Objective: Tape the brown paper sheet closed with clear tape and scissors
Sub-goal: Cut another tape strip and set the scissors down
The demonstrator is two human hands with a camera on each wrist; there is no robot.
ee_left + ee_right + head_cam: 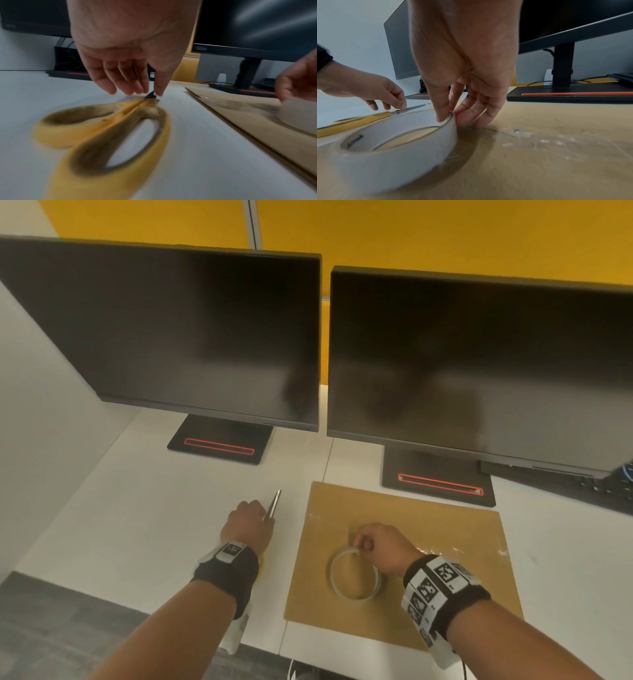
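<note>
Left hand [248, 523] pinches scissors [102, 135]; right hand [383, 547] pinches tape roll [393, 155] on brown paper [462, 542]

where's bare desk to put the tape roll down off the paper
Bare desk lies left of the scissors, before the left monitor base, and along the near edge below the brown paper. Crowded: the strip between scissors and paper, and the monitor bases.
</note>
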